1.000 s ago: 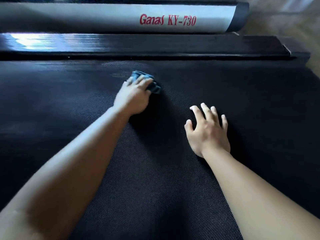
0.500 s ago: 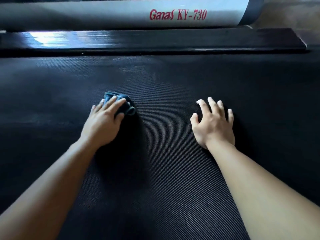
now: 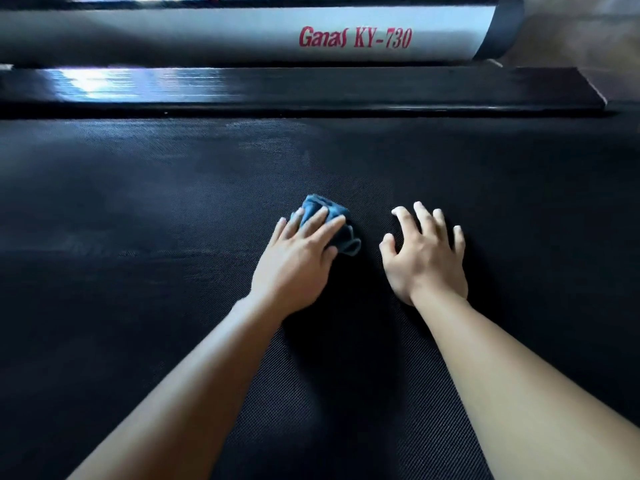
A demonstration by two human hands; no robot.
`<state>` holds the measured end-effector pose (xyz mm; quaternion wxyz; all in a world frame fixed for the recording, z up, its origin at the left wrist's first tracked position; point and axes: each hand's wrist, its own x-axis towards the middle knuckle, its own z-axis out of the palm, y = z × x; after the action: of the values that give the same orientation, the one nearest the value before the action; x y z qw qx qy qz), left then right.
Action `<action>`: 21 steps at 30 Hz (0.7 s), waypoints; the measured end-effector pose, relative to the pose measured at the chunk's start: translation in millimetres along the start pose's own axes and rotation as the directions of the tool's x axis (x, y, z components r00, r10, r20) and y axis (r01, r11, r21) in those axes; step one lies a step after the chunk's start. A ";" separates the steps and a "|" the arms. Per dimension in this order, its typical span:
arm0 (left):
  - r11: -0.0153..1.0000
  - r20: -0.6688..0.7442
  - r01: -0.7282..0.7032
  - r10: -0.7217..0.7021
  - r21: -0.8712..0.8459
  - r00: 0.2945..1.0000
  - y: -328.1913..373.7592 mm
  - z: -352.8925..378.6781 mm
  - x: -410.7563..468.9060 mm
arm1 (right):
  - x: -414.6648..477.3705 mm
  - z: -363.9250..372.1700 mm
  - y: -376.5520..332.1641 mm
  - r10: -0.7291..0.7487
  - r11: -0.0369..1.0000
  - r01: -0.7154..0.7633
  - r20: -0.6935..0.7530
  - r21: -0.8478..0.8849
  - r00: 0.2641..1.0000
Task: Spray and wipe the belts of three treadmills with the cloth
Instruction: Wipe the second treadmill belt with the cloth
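The black textured treadmill belt (image 3: 138,271) fills most of the view. My left hand (image 3: 298,261) presses a bunched blue cloth (image 3: 341,233) flat onto the belt near its middle; the cloth shows beyond my fingertips and to the right of them. My right hand (image 3: 426,258) rests on the belt just right of the cloth, fingers spread, holding nothing. Faint lighter streaks mark the belt to the left and further ahead. No spray bottle is in view.
A glossy black side rail (image 3: 311,88) runs along the belt's far edge. Behind it lies a silver frame tube (image 3: 207,36) printed "Ganas KY-730" in red, with a black end cap (image 3: 502,29). Brown floor (image 3: 588,32) shows at top right.
My left hand dragged the cloth back towards me and left, then slid it right until it sits close beside my right hand. The right hand stayed planted on the belt.
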<state>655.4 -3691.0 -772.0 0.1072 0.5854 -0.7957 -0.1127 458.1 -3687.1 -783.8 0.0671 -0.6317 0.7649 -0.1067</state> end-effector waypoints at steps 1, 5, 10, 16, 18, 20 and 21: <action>1.000 0.005 0.001 -0.001 0.000 1.000 -5.7 -0.6 -14.1 | 0.0 0.3 -0.1 -0.001 1.000 0.001 -0.002 -0.003 1.000; 0.988 -0.017 0.156 -0.156 -0.010 0.988 -49.4 -12.0 -45.1 | 0.8 0.5 0.7 -0.003 1.000 0.003 -0.008 -0.010 1.000; 0.937 -0.075 0.348 -0.347 0.001 0.935 -94.7 -28.6 -13.2 | 1.3 0.1 -0.8 -0.007 1.000 0.007 -0.010 -0.002 1.000; 0.952 -0.071 0.303 -0.301 0.029 0.951 -57.9 -16.5 48.7 | 1.6 -0.5 0.4 -0.003 1.000 0.003 0.004 -0.006 1.000; 0.974 -0.053 0.223 -0.221 0.032 0.974 -32.0 -8.4 52.3 | 1.5 -0.3 -0.1 -0.004 1.000 0.004 0.006 -0.005 1.000; 0.991 -0.039 0.132 -0.131 0.026 0.991 -7.0 0.0 40.4 | 1.4 -0.5 -0.4 0.000 1.000 0.000 0.011 0.000 1.000; 0.995 -0.030 0.096 -0.095 0.014 0.995 2.6 2.7 29.3 | 1.4 -0.8 -0.2 0.003 1.000 -0.003 0.011 0.005 1.000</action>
<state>643.7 -3718.1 -772.6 0.1090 0.6252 -0.7659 -0.1031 457.8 -3688.4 -782.9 0.0733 -0.6311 0.7650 -0.1051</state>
